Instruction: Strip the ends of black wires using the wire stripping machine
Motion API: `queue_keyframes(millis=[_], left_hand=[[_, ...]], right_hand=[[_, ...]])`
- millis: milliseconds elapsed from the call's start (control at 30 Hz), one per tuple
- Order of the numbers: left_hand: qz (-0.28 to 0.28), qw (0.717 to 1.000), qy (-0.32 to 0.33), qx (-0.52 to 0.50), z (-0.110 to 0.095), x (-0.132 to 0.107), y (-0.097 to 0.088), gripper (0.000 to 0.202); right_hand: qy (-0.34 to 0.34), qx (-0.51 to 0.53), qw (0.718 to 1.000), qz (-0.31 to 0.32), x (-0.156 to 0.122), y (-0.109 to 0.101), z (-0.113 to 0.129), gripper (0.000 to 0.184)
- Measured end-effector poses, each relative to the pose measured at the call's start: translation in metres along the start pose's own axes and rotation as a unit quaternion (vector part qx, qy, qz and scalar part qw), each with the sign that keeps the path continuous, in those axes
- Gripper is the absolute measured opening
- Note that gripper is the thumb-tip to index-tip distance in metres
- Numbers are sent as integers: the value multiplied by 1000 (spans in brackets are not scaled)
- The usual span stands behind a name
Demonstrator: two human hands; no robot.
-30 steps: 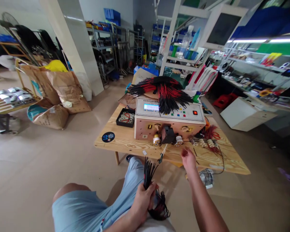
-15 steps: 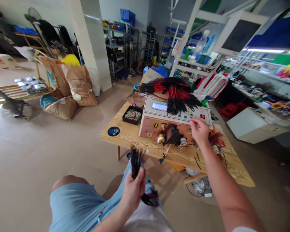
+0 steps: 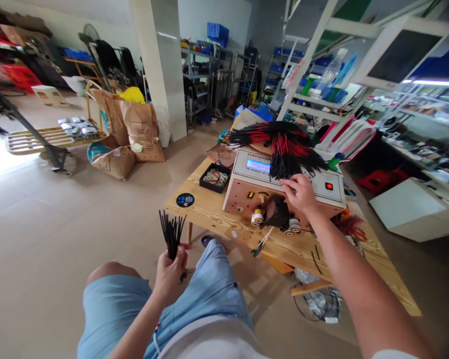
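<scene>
Right now the left hand [image 3: 169,276] is closed around a small bundle of black wires [image 3: 172,234], held upright over the person's lap at lower left of centre, the wire ends fanning upward. The right hand [image 3: 300,193] reaches out to the top edge of a beige wire-processing machine [image 3: 243,199], fingers loosely spread, gripping nothing that can be seen, just touching the lower ends of a heap of red-and-black wires [image 3: 284,147] draped over the control panel. The machine stands on a pine table [image 3: 217,224], beside a black tray of coiled wires [image 3: 215,178]. Paper sacks [image 3: 134,124] lean on the floor at upper left, and metal shelving [image 3: 198,85] stands behind them
</scene>
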State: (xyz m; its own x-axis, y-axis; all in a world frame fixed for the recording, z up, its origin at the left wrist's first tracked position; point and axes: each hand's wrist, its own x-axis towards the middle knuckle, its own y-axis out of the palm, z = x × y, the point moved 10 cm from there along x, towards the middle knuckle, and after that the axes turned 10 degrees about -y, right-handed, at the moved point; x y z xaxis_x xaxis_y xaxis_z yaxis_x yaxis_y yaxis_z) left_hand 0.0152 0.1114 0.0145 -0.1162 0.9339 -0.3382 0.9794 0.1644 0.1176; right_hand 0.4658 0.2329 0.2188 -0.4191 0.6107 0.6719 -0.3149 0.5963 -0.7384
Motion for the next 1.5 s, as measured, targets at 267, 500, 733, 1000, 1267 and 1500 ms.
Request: queue_keyframes(millis=[267, 500, 733, 1000, 1267, 1500], left_hand=[[-68, 981, -54, 173, 142, 30, -9, 63], [-7, 984, -66, 167, 165, 47, 28, 57], [24, 989, -91, 111, 153, 57, 72, 51], [75, 987, -52, 135, 149, 53, 106, 44], [105, 967, -30, 228, 170, 54, 83, 38], [86, 960, -46, 264, 191, 75, 56, 41]], right_hand=[[0, -42, 999, 29, -3, 6, -4, 32], [-11, -64, 997, 30, -4, 8, -3, 36], [-60, -79, 995, 17, -5, 7, -7, 42], [-63, -72, 995, -13, -11, 7, -14, 44], [-31, -82, 996, -10, -12, 9, -21, 52], [7, -92, 996, 15, -10, 9, -15, 53]])
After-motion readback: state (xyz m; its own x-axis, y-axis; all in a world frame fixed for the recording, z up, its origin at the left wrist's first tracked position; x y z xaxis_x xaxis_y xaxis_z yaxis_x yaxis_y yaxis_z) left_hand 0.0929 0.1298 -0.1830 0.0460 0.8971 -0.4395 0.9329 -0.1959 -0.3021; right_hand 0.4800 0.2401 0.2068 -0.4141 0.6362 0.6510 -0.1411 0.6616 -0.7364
